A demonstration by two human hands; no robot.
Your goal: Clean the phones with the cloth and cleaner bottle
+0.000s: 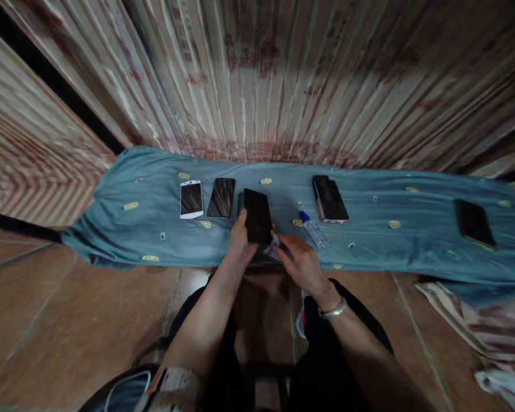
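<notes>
Gripping a black phone [257,216] with my left hand [241,237], I am pinching a small wipe [273,242] between right hand [302,264] fingers over the blue cloth [369,240].

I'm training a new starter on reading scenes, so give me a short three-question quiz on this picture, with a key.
1. True or false: the left hand grips the black phone by its edge.
2. Which lies nearest the right hand on the blue cloth? A the white phone; B the small bottle; C the far-right phone.
3. What does the right hand pinch at the black phone's near end?

Key: 1 true. 2 B. 3 A small pale thing, too blurred to name.
</notes>
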